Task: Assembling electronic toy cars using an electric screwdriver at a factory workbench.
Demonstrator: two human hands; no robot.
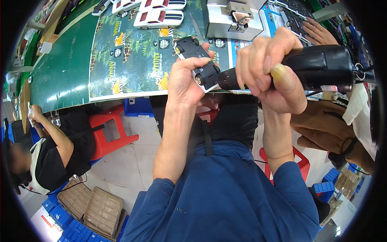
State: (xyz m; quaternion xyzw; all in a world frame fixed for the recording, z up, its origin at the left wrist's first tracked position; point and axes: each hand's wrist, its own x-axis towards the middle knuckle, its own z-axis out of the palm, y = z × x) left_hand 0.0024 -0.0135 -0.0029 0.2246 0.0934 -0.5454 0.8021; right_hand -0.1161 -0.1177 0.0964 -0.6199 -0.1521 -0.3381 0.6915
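Note:
My left hand (186, 80) holds a toy car (197, 60) with its black underside turned up and its gold-hubbed wheels showing. In my right hand (272, 70) is a black electric screwdriver (318, 66), fingers wrapped round its body. The screwdriver's nose meets the near end of the car's underside; the bit itself is hidden. Beyond my left hand, several white toy cars (158, 19) with dark stripes stand on the printed sheet (133, 60). A pointed metal tool (196, 26) lies just past the held car.
A metal box-like fixture (234, 20) stands beyond my hands. Another person's hand (320, 32) rests at the far right near black car parts (292, 20). At left sits a person (52, 149) near a red stool (111, 131). Blue bins (70, 226) are on the floor.

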